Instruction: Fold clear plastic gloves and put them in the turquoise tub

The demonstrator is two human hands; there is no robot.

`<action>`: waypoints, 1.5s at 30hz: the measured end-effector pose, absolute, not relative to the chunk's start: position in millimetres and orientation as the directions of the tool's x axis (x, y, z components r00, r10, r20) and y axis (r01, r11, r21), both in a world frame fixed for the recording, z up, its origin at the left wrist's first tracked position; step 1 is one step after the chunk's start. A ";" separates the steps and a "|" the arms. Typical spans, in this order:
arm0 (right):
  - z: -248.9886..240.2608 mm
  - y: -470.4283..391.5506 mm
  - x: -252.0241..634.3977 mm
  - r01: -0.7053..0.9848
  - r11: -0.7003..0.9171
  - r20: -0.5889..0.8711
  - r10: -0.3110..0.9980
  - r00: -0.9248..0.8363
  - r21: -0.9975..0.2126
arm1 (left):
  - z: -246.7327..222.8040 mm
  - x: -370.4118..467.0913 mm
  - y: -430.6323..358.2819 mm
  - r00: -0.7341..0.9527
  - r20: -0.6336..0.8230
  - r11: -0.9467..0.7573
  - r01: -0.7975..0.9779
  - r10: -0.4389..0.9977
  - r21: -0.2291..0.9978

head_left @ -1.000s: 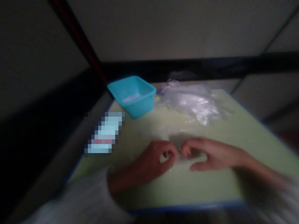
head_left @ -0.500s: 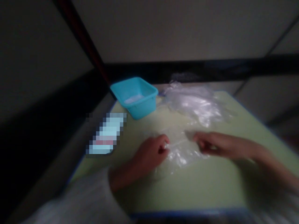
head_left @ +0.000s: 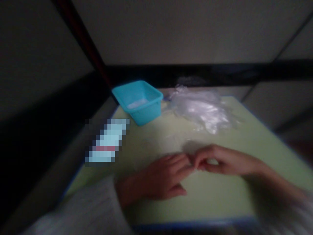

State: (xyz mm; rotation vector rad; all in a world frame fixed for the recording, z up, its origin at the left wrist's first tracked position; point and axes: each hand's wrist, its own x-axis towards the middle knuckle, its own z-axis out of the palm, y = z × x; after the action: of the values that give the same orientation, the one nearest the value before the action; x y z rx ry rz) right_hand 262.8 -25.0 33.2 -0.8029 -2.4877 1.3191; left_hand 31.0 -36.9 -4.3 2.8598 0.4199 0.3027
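Observation:
A clear plastic bag (head_left: pixel 168 141) lies on the yellow-green tabletop (head_left: pixel 207 202), faint and partly covered by my hands. Over it, palm down, my left hand (head_left: pixel 168 176) is laid flat with its fingers stretched out and the thumb apart. My right hand (head_left: pixel 220 160) meets the left fingertips, its thumb and fingers pinched together in a ring. Whatever sits in that pinch is hidden and blurred.
A turquoise basin (head_left: pixel 146 112) with something whitish (head_left: pixel 137 103) inside stands at the back left. A heap of clear plastic bags (head_left: pixel 205 107) lies at the back right. A pixelated, light-blue object (head_left: pixel 107 140) is by the left edge.
My left hand has opened from a pinch and flattened out, moving right. My right hand has shifted slightly left and down to meet it. The shiny plastic between them is now mostly covered.

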 end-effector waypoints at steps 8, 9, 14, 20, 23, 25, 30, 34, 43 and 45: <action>16.5 -15.4 265.0 0.316 0.201 -0.189 0.479 -0.857 -0.927 | -13.3 23.7 -32.8 0.950 0.125 -0.904 0.226 0.288 0.363; 15.7 -13.4 267.5 0.326 0.147 -0.224 0.469 -0.854 -0.934 | -13.1 23.3 -32.9 0.951 0.119 -0.903 0.225 0.285 0.365; 16.4 -1.6 286.8 0.390 -0.083 -0.390 0.392 -0.834 -0.917 | -11.6 21.7 -33.2 0.957 0.097 -0.903 0.222 0.275 0.368; 17.9 10.8 314.7 0.449 -0.147 -0.472 0.320 -0.822 -0.881 | -11.3 20.3 -34.4 0.954 0.083 -0.898 0.240 0.289 0.368; 16.8 14.0 327.0 0.472 -0.174 -0.502 0.344 -0.793 -0.864 | -11.4 20.4 -34.5 0.955 0.091 -0.901 0.233 0.283 0.366; 17.1 15.1 334.2 0.496 -0.177 -0.525 0.371 -0.766 -0.850 | -12.5 20.3 -34.3 0.954 0.102 -0.903 0.228 0.282 0.365; 18.7 15.8 339.2 0.539 -0.113 -0.533 0.411 -0.739 -0.835 | -12.9 19.7 -33.4 0.952 0.128 -0.909 0.217 0.278 0.357; 15.1 12.0 319.3 0.468 0.151 -0.292 0.607 -0.739 -0.871 | -6.8 22.1 -33.5 0.944 0.134 -0.916 0.248 0.301 0.314; -5.9 2.5 275.7 0.491 0.721 0.223 0.647 -0.729 -0.490 | -22.6 19.5 -17.3 0.694 0.145 -0.709 0.684 0.705 0.175; -12.5 3.9 272.8 0.502 0.756 0.223 0.623 -0.750 -0.421 | -26.2 18.3 -14.6 0.702 0.114 -0.710 0.686 0.703 0.159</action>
State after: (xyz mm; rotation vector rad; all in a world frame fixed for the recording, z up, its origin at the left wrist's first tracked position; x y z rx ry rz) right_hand 272.8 3.9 -12.5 -0.8644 -2.6025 0.4808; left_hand 18.3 -14.6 -26.2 2.8004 1.1463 0.2529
